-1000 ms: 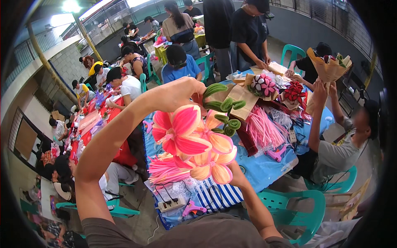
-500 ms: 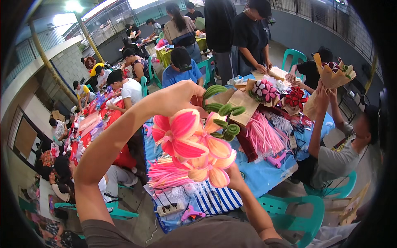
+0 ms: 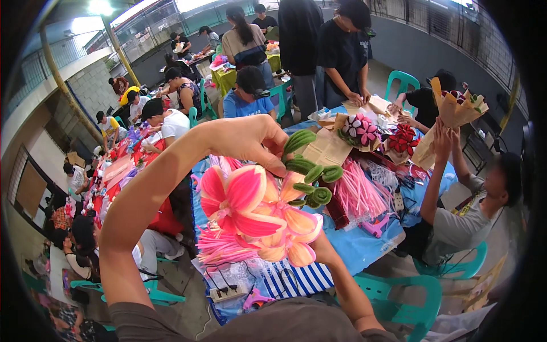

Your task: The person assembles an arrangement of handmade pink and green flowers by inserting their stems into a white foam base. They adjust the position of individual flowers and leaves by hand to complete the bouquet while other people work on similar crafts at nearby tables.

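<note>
A bunch of pink and peach fuzzy pipe-cleaner flowers (image 3: 245, 199) is held up in front of me over the table. Curled green pipe-cleaner sprigs (image 3: 313, 174) stick out at its upper right. My left hand (image 3: 263, 142) reaches over the top, thumb and fingers closed at the left side of the sprigs. From below right, my right hand (image 3: 323, 249) grips the bunch; the blooms hide most of its fingers. The stems are out of sight behind the flowers.
On the blue-covered table (image 3: 356, 245) lie pink pipe cleaners (image 3: 360, 188), a pink glue gun (image 3: 256, 298), a power strip (image 3: 228, 292) and wrapped bouquets (image 3: 401, 139). At the right, a person (image 3: 476, 199) holds up a paper-wrapped bouquet (image 3: 456, 108). A green chair (image 3: 407, 302) stands close at right.
The view has shifted slightly. The flower bunch has moved a little left and tilted, and the green sprigs have swung slightly right. My left hand's fingers have come down and show more clearly.
</note>
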The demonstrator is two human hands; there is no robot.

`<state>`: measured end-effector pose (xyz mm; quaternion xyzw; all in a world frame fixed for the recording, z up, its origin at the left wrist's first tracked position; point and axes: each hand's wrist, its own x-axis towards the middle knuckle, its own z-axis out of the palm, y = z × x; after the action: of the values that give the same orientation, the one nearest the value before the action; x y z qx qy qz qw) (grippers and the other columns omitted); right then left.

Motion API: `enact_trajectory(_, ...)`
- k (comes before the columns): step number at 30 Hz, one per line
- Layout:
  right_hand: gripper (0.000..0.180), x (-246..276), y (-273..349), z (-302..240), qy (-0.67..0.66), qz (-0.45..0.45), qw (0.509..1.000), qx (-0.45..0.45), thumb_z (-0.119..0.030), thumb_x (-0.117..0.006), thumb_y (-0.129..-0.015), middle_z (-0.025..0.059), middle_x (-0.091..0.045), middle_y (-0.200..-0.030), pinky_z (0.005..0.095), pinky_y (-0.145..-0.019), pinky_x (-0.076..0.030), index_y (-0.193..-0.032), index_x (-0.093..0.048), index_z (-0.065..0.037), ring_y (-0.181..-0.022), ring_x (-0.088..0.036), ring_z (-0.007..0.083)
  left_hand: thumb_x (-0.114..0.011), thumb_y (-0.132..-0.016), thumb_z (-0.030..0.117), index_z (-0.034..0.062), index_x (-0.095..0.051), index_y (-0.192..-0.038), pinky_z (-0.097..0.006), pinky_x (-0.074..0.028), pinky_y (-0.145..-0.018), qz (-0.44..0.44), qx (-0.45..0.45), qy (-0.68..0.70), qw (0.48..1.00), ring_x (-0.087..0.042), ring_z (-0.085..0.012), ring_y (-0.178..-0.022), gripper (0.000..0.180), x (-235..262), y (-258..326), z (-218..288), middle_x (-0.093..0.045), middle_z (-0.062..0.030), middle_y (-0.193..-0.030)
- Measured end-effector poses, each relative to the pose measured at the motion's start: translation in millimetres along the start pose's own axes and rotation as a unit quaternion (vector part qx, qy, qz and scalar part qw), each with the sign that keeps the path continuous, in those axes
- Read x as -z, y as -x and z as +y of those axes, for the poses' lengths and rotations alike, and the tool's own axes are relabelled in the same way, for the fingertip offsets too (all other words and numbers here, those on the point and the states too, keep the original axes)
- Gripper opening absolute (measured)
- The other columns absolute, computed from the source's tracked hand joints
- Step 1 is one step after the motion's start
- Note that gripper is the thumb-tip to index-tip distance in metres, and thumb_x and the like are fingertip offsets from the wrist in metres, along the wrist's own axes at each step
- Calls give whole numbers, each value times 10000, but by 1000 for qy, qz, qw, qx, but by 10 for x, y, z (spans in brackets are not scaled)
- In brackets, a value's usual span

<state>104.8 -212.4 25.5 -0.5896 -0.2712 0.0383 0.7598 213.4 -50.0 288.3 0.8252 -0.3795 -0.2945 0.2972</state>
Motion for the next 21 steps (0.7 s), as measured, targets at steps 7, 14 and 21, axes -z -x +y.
enact_trajectory(7,539,109,-2,51,47,27,998,31,-141,-747,-657,118,-489,-1176,335,-927,-358,-1128,-516,-19,-1088,-466,231,-678,-721,132,-54,-609,-762,-242,-404,-531,126,-46,-75,988,-504,-53,-577,203,-112,-14,25,-593,-70,-620)
enact_trajectory(14,472,67,-74,61,89,99,990,43,-128,-732,-663,120,-534,-1089,325,-866,-397,-1085,-545,-24,-1018,-511,237,-697,-704,151,-74,-591,-707,-249,-392,-488,258,7,-65,964,-478,-42,-538,248,-152,-14,-21,-563,-86,-560)
enact_trajectory(21,428,51,-128,74,175,163,969,59,-119,-723,-670,116,-545,-1065,335,-855,-402,-1050,-559,-9,-995,-520,245,-707,-683,179,-68,-592,-659,-268,-390,-471,335,-24,-98,937,-476,-64,-499,274,-188,-162,11,-541,-95,-526)
